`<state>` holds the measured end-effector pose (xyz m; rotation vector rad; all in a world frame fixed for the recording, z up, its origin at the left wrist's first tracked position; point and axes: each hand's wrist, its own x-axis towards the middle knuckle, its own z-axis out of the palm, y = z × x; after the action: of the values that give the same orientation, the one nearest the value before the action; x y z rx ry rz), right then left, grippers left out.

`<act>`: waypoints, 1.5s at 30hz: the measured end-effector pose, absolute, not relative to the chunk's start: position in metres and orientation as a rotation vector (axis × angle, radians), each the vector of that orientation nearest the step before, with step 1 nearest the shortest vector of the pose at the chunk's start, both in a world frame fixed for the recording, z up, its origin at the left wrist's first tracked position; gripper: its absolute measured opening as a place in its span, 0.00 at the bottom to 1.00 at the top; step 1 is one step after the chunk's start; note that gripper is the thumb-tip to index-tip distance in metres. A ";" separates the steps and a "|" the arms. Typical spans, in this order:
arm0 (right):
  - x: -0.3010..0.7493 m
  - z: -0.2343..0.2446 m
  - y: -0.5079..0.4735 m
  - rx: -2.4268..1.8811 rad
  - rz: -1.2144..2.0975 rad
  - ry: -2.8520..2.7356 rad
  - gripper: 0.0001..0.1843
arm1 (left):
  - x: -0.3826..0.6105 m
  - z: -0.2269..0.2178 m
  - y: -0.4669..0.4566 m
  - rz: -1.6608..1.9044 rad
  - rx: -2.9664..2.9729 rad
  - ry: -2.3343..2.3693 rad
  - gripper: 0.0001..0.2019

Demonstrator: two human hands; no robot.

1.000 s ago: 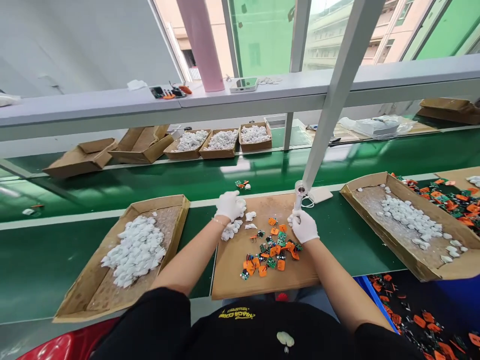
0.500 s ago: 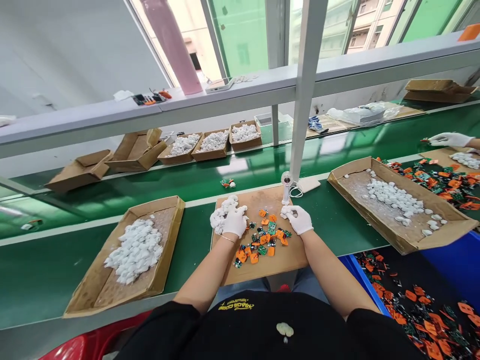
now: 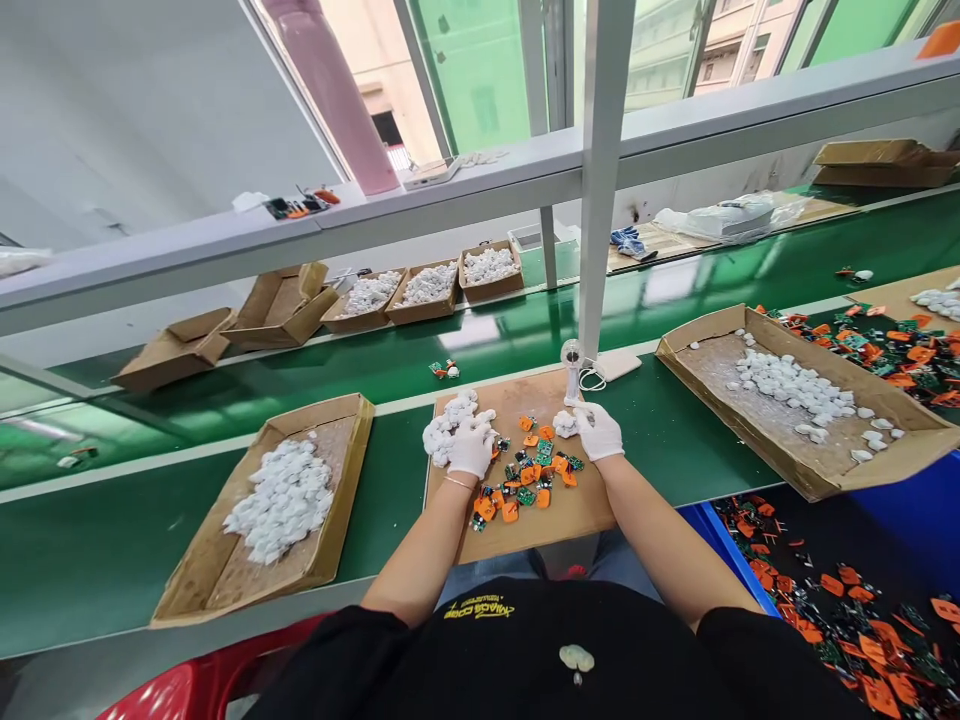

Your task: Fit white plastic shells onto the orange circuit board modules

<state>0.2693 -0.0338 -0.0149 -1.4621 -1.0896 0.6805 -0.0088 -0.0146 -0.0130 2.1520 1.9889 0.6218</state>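
Observation:
My left hand (image 3: 472, 447), in a white glove, rests at the right edge of a pile of white pieces (image 3: 442, 432), fingers curled; what they pinch is too small to make out. My right hand (image 3: 600, 432), also gloved, has its fingers closed beside a few white pieces (image 3: 565, 424). I cannot make out what is between these fingertips. Just beyond it stands a small white handheld fan (image 3: 572, 371). Between my hands, orange parts with green circuit boards (image 3: 527, 475) lie scattered on a brown board (image 3: 495, 543).
Shallow cardboard boxes with white pieces stand left (image 3: 346, 490) and right (image 3: 806, 482). A green belt (image 3: 510, 332) runs behind, carrying a small part (image 3: 444, 370). A grey post (image 3: 598, 200) rises ahead. A blue bin (image 3: 911, 510) of orange parts sits low right.
My right hand has shifted slightly, its fingers drawn closer together. The small part on the belt has drifted left. Another person's gloved hand has left the far right, where a small part now lies.

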 end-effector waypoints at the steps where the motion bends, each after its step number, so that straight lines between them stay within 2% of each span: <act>1: 0.272 -0.016 -0.034 -1.498 0.663 -1.063 0.19 | -0.009 -0.013 -0.015 0.644 2.135 1.990 0.12; 6: 0.280 -0.017 -0.031 -1.587 0.631 -0.971 0.20 | -0.007 -0.006 -0.019 0.815 2.020 1.956 0.11; 11: 0.280 -0.012 -0.033 -1.548 0.636 -0.908 0.17 | -0.001 0.005 -0.032 1.010 1.894 1.752 0.10; 15: 0.266 -0.004 -0.048 -1.455 0.636 -0.889 0.25 | 0.014 0.010 -0.059 1.103 1.775 1.514 0.08; 21: 0.215 0.010 -0.086 -1.164 0.800 -1.096 0.14 | 0.031 0.031 -0.098 1.133 1.645 1.205 0.10; 24: 0.206 0.015 -0.102 -1.144 0.867 -1.198 0.10 | 0.030 0.044 -0.107 1.134 1.600 1.128 0.09; 27: 0.206 0.017 -0.112 -1.159 0.880 -1.243 0.09 | 0.031 0.047 -0.111 1.136 1.504 1.072 0.12; 31: 0.206 0.007 -0.120 -1.160 0.701 -1.323 0.09 | 0.038 0.034 -0.105 1.184 1.353 1.063 0.16; 38: 0.210 -0.022 -0.147 -1.259 0.356 -1.508 0.11 | 0.022 0.012 -0.087 1.412 1.144 1.169 0.15; 45: 0.182 0.016 -0.140 -1.279 0.277 -2.275 0.10 | 0.011 0.018 -0.086 1.534 1.084 1.192 0.15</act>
<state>0.1818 -0.1400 0.0162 -1.2787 -2.2754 0.2765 0.0109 -0.0862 0.0176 1.0836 1.1919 1.5342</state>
